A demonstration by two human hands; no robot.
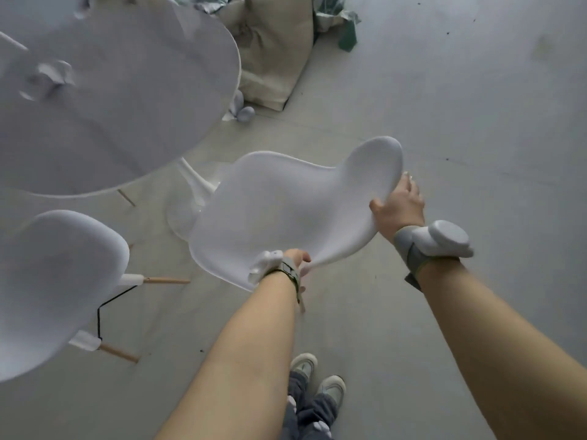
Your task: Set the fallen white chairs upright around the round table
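Both hands clamp one white chair (279,211) — left hand (297,260) pinching its near rim, right hand (398,206) wrapped round its far edge — evidently steering it beside the round counter (120,100).

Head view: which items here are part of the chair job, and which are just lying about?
Job: held white chair, left hand, right hand, second chair, round table.
Lying about: beige sack, crumpled paper on the table.
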